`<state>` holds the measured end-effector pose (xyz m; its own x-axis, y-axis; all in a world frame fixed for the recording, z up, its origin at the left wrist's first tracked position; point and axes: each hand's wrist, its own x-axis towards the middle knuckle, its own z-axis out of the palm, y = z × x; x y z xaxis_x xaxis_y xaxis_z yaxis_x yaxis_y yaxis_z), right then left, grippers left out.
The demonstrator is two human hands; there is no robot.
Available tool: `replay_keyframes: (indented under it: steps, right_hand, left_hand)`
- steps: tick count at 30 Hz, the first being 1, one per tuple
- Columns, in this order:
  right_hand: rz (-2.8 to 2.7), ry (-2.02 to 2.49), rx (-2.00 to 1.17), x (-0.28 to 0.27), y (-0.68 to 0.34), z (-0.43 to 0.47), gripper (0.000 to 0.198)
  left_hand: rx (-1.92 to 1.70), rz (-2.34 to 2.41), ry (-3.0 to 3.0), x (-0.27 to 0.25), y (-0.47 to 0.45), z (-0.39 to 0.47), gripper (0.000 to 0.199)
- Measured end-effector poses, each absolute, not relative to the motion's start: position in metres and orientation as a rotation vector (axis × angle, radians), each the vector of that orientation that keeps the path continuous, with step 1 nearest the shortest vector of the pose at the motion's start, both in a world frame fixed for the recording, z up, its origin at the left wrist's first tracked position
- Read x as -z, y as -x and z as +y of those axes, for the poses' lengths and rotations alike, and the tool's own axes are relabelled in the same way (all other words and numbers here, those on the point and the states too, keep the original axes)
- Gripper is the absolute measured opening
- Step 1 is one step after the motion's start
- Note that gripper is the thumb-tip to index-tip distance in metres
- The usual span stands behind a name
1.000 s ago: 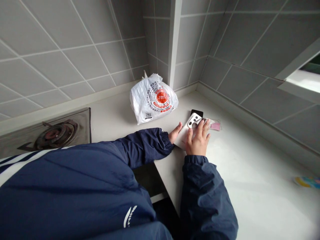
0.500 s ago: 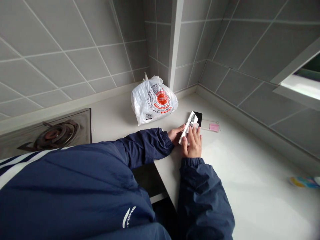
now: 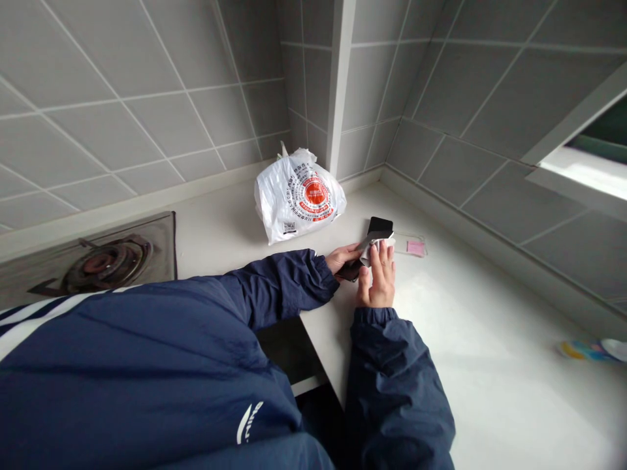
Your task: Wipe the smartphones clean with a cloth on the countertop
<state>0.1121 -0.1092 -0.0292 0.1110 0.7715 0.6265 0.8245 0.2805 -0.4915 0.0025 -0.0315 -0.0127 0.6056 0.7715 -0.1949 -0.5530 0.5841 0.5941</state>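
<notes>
My left hand (image 3: 341,258) is closed around the near end of a dark phone (image 3: 349,271), held tilted just above the counter. With fingers stretched over a crumpled white tissue (image 3: 381,250), my right hand (image 3: 378,275) presses it against the phone's far part. The tissue covers much of the phone. Behind them a flat black object like a second phone (image 3: 381,226) lies on the counter, partly hidden by the tissue. To its right sits a clear phone case (image 3: 400,244) with a pink piece (image 3: 415,248) in it.
A white plastic bag (image 3: 298,196) with red print stands near the wall corner. A gas burner (image 3: 105,261) is set in the counter (image 3: 490,365) on the left. At the far right lies a blurred colourful packet (image 3: 585,350). Grey tiled walls rise behind.
The held phone has tilted: its visible face looked white and glossy before and is dark now. The tissue is more bunched and visible under my right fingers.
</notes>
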Motion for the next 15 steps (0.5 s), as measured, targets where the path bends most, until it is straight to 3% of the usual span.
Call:
replay_keyframes:
  steps: [3, 9, 15]
  right_hand:
    - [-1.629, 1.558, 0.077, 0.033, -0.116, -0.107, 0.05]
    - [-1.58, 1.721, -0.014, 0.038, -0.117, -0.103, 0.051]
    - [-1.635, 1.767, -0.057, 0.034, -0.112, -0.104, 0.062]
  left_hand:
    - [-0.773, 0.447, -0.44, 0.008, 0.001, -0.031, 0.044]
    - [-0.697, 0.389, -0.411, 0.004, 0.006, -0.028, 0.066]
    - [-0.692, 0.333, -0.449, 0.007, -0.005, -0.036, 0.062]
